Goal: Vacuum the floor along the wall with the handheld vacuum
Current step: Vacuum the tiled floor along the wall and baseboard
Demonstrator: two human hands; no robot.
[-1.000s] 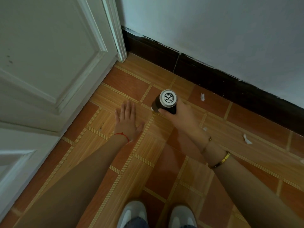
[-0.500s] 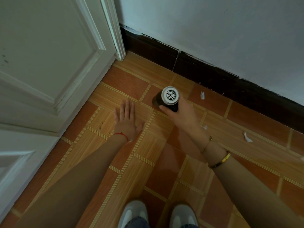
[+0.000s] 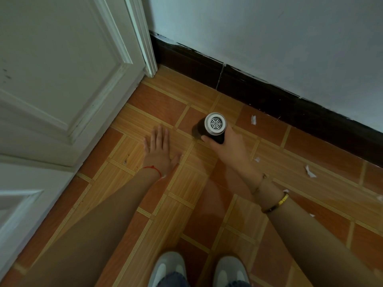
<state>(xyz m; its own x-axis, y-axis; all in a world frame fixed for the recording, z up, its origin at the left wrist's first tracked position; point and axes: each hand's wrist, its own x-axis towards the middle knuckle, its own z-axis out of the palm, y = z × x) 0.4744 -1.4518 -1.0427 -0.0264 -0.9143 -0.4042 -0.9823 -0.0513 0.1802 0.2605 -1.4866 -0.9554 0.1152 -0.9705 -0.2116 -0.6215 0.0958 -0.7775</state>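
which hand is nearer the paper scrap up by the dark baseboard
Right. The right hand, gripping the handheld vacuum, sits just left of and below the paper scrap. The left hand lies flat on the floor, farther left beyond the vacuum.

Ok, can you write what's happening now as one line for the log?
right hand: grips handheld vacuum, nozzle down on floor | left hand: flat on floor tiles | paper scraps: remain near baseboard

Bare forearms, no sleeves. A thin red string [image 3: 154, 169] circles the left wrist. On the right wrist, a fine gold chain [image 3: 259, 184], then a dark band with a yellow segment [image 3: 276, 204]. At six o'clock, grey-and-white shoes [image 3: 167, 268] under blue jeans hems [image 3: 173, 280].
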